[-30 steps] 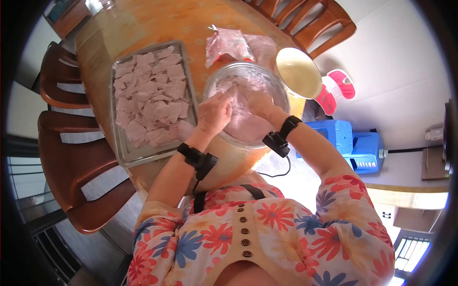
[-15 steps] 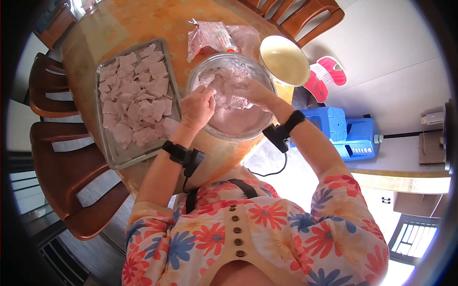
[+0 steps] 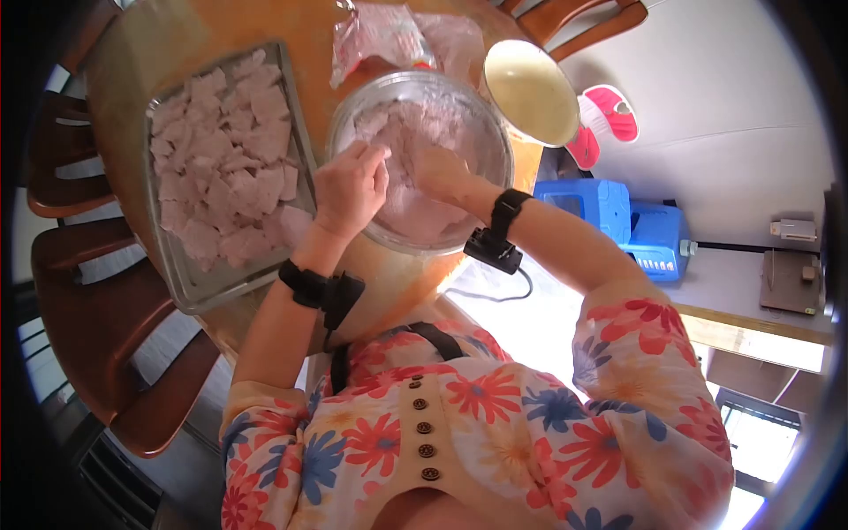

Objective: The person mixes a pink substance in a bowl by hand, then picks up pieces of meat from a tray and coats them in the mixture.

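Observation:
A round metal bowl (image 3: 508, 159) holds pale pinkish-white powder (image 3: 424, 221) with lumpy, powder-coated pieces (image 3: 424, 124) in it. My right hand (image 3: 442, 177) reaches down into the bowl, its fingertips buried among the coated pieces and hidden. Over the bowl's left edge is my left hand (image 3: 352, 187), thumb and fingers drawn together in a pinch; what is between them, if anything, is too small to name. To the left lies a rectangular metal tray (image 3: 302, 132) heaped with flat, irregular powder-coated pieces (image 3: 225, 163).
An opened plastic bag (image 3: 380, 40) lies behind the bowl. A cream-coloured basin (image 3: 534, 93) stands to its right at the table (image 3: 115, 115) edge. Wooden chairs (image 3: 106, 327) line the left side. Blue containers (image 3: 587, 208) and pink-and-white slippers (image 3: 609, 115) are off to the right.
My right hand has moved left and deeper into the bowl's middle. My left hand stays near the bowl's left rim, still pinched. The view has shifted slightly.

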`<action>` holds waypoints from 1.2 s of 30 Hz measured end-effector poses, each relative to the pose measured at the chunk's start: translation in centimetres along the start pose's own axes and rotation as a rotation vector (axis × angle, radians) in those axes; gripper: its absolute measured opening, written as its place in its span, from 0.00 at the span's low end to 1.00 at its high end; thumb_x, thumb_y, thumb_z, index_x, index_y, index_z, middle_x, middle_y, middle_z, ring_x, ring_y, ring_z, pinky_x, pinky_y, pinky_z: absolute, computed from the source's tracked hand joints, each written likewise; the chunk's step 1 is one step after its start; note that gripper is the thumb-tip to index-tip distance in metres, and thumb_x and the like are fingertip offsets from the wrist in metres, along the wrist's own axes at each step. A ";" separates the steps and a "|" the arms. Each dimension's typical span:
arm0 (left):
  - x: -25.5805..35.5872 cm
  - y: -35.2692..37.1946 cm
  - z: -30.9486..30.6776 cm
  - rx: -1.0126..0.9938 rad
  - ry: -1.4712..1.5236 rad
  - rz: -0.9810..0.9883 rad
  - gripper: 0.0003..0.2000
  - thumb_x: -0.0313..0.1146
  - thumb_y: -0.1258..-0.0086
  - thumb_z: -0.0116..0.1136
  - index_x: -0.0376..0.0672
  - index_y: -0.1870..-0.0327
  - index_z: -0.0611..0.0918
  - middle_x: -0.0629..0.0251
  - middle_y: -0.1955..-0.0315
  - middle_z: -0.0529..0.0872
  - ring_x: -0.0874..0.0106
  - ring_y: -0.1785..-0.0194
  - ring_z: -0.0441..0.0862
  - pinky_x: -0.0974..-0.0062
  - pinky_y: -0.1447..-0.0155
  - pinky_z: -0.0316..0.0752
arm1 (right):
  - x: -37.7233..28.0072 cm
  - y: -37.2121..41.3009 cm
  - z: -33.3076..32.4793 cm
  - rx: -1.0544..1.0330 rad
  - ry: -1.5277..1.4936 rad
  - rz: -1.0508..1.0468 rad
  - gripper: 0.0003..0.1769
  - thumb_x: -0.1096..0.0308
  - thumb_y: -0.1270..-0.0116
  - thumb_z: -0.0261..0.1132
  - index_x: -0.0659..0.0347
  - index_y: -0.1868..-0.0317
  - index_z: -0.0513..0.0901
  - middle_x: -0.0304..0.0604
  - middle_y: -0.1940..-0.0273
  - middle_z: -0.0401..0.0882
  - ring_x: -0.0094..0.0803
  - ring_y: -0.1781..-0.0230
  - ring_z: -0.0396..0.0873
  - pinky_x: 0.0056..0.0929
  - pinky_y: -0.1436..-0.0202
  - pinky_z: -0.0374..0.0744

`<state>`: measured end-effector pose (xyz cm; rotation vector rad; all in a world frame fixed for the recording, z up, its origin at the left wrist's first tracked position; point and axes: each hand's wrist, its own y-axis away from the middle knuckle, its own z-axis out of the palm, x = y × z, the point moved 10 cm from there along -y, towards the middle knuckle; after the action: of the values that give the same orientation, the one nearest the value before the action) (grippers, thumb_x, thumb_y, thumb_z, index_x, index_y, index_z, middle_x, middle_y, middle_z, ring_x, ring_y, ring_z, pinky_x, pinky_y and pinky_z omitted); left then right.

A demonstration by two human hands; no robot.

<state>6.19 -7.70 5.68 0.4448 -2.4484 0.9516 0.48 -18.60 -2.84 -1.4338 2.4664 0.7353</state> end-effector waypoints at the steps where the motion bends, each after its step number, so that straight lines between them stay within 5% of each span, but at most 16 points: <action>1: 0.0 -0.1 -0.1 -0.001 0.017 -0.002 0.06 0.26 0.46 0.58 0.47 0.67 0.80 0.67 0.74 0.77 0.63 0.72 0.78 0.69 0.71 0.73 | -0.1 0.3 -0.3 0.001 0.045 0.060 0.18 0.69 0.38 0.52 0.58 0.47 0.77 0.54 0.55 0.80 0.50 0.55 0.80 0.44 0.52 0.76; 6: -0.4 0.0 -0.1 0.008 0.066 -0.044 0.07 0.25 0.43 0.57 0.48 0.65 0.81 0.64 0.75 0.78 0.61 0.75 0.77 0.67 0.72 0.73 | -0.2 -0.5 0.5 -0.146 0.215 0.152 0.24 0.69 0.38 0.51 0.60 0.39 0.69 0.57 0.50 0.78 0.50 0.49 0.78 0.43 0.46 0.74; 12: 0.1 0.0 -0.3 0.022 0.037 0.008 0.06 0.25 0.44 0.57 0.47 0.67 0.80 0.64 0.75 0.78 0.60 0.73 0.78 0.67 0.70 0.73 | -0.5 -1.2 -2.3 0.061 0.062 0.025 0.21 0.66 0.33 0.49 0.59 0.41 0.72 0.57 0.52 0.79 0.50 0.50 0.78 0.44 0.46 0.74; 15: -0.1 0.1 0.2 0.002 -0.013 0.010 0.06 0.26 0.44 0.57 0.47 0.66 0.80 0.64 0.74 0.78 0.60 0.72 0.78 0.66 0.70 0.73 | 2.1 -2.4 -2.5 -0.033 0.175 -0.148 0.21 0.59 0.34 0.55 0.55 0.42 0.75 0.54 0.52 0.80 0.49 0.50 0.78 0.43 0.46 0.74; 17: -0.2 0.5 0.6 -0.014 -0.029 -0.002 0.05 0.26 0.44 0.57 0.46 0.67 0.80 0.64 0.74 0.78 0.60 0.72 0.78 0.66 0.70 0.73 | 6.3 -3.0 -4.8 0.163 -0.013 -0.027 0.28 0.53 0.41 0.64 0.49 0.41 0.75 0.50 0.52 0.80 0.48 0.51 0.79 0.41 0.47 0.74; 18: -0.4 0.3 0.7 -0.029 -0.048 -0.006 0.05 0.26 0.44 0.57 0.46 0.67 0.80 0.64 0.74 0.78 0.61 0.72 0.78 0.66 0.69 0.73 | 3.9 -1.5 -5.6 0.133 -0.141 -0.102 0.26 0.54 0.44 0.68 0.60 0.48 0.78 0.52 0.57 0.82 0.46 0.55 0.80 0.37 0.51 0.75; 26: -0.1 0.1 0.7 -0.028 -0.066 0.008 0.04 0.27 0.45 0.58 0.46 0.68 0.80 0.66 0.74 0.78 0.63 0.72 0.78 0.67 0.70 0.74 | 0.7 0.6 -6.1 0.104 -0.066 -0.202 0.21 0.54 0.45 0.66 0.53 0.52 0.81 0.50 0.59 0.82 0.48 0.58 0.79 0.41 0.53 0.75; 28: -0.2 0.2 0.7 -0.036 -0.082 0.009 0.04 0.28 0.46 0.58 0.46 0.69 0.79 0.67 0.73 0.78 0.64 0.70 0.79 0.68 0.70 0.75 | 1.3 1.8 -8.6 0.305 -0.034 -0.117 0.17 0.55 0.43 0.64 0.53 0.56 0.83 0.49 0.60 0.81 0.47 0.58 0.79 0.43 0.53 0.74; 36: 0.1 0.1 0.2 0.026 -0.024 0.018 0.05 0.28 0.45 0.58 0.48 0.67 0.80 0.68 0.73 0.78 0.64 0.71 0.79 0.69 0.69 0.74 | -4.8 5.1 -1.2 0.143 0.154 -0.229 0.14 0.62 0.41 0.61 0.51 0.55 0.81 0.46 0.59 0.81 0.44 0.58 0.80 0.42 0.58 0.77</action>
<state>5.96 -7.77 5.52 0.4465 -2.4679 0.9920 -1.33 -13.51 1.80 -1.7356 2.3506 0.4091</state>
